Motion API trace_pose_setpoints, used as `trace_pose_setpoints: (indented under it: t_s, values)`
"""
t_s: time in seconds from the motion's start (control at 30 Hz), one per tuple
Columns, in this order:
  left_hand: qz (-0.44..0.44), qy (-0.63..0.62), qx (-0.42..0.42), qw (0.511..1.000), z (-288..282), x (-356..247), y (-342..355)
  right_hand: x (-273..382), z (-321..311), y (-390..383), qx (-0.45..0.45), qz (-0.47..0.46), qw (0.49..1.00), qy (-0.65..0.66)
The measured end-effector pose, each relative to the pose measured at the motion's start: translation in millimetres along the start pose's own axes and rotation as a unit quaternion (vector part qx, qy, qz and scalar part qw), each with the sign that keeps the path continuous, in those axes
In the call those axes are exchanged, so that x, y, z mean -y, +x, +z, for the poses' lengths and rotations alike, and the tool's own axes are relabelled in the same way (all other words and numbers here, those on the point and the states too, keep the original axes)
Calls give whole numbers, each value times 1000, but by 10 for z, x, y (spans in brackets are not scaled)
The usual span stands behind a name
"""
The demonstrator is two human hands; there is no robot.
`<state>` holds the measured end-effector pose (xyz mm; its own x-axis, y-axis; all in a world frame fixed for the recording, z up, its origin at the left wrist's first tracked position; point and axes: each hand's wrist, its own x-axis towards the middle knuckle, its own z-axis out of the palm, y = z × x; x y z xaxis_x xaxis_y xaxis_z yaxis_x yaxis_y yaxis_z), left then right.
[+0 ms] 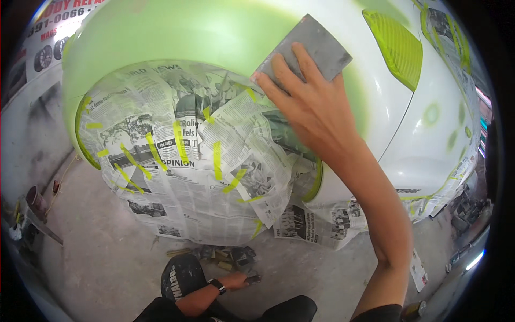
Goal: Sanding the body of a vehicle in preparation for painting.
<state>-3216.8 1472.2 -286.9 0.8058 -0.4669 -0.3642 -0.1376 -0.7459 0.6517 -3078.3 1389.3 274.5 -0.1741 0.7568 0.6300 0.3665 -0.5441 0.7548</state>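
Observation:
On the upper part of the vehicle's fender point(214, 37), painted white with light green patches, my right hand point(314, 102) presses a grey sheet of sandpaper point(327, 48). Its visible fingers lie spread over the sheet, and some fingertips seem tucked behind its edge. Low down near my knee is my left hand point(235, 280), with a dark watch on the wrist. Its fingers are closed on a small dark flat piece point(252, 279), too small to name. Newspaper point(177, 188) stuck with yellow-green tape covers the wheel and its arch.
Several small dark and tan blocks or scraps point(230, 257) lie on the concrete floor point(102, 241) below the newspaper. A taped lamp point(397, 48) sits in the body at the upper right. Another grey panel point(32, 123) stands at the left, with a bucket point(36, 198) below.

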Motion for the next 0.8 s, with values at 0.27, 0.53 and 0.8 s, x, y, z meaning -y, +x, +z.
trace_pose_setpoints:
  t_s: [0.27, 0.53, 0.8]
  values:
    - [-24, -15, 14, 1000, 21, 39, -27, -183, -88, -315, 66, -23, 997, -25]
    - [21, 4, -32, 999, 64, 12, -25, -225, -221, -291, 45, 2, 999, 2]
    - [53, 62, -79, 993, 172, 113, -37, -131, 19, 14, -8, -37, 999, -24]
